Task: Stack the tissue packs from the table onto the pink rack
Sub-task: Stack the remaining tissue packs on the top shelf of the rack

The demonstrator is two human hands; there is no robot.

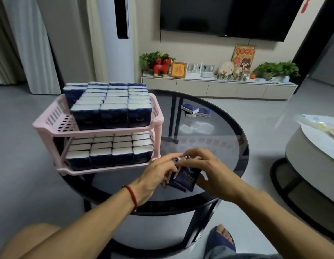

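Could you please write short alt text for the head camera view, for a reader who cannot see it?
Both hands, left hand and right hand, hold dark blue tissue packs above a round black glass table. To their left, a pink rack has both tiers filled with upright packs; a few loose packs lie farther back.

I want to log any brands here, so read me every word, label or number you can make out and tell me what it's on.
"福" in red on the small framed picture on the TV cabinet.
Light lettering on the tissue pack held by the left hand and right hand: too blurred to read.
Print on the packs in the pink rack: unreadable.
Poster by the wall: characters too small to read.
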